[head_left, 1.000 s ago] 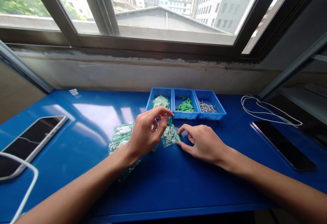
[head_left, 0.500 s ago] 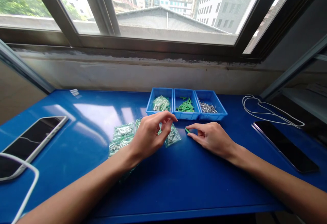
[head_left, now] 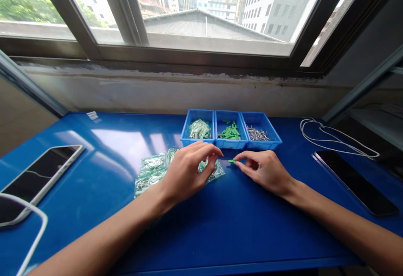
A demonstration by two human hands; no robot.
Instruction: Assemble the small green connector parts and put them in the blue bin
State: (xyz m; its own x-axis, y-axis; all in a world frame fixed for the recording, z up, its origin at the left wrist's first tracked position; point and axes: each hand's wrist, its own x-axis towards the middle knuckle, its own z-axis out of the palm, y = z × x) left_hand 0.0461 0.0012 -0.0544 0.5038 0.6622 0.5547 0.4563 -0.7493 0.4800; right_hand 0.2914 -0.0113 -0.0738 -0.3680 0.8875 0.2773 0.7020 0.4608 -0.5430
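Note:
My right hand (head_left: 267, 170) pinches a small green plastic piece (head_left: 231, 161) by one end, just above the blue table. To its left hovers my left hand (head_left: 189, 171), thumb and index finger curved toward each other; whatever lies between the tips is too small to make out. Beneath and beside the left hand are clear bags (head_left: 153, 162) with green and metal pieces, partly hidden by it. Behind the hands stand three blue bins: the left one (head_left: 185, 135) with bagged pieces, the middle one (head_left: 231, 143) with green pieces, the right one (head_left: 266, 144) with metal screws.
A white-edged phone or tablet (head_left: 40, 177) with a white cable (head_left: 44, 215) lies at the left. On the right are a dark phone (head_left: 355, 181) and a coiled white cable (head_left: 336, 139). The wall and window rise behind the table (head_left: 220, 234).
The green piece in my right hand has turned from slanted to nearly level. My left hand has moved slightly right, and its thumb and index fingertips are closer together.

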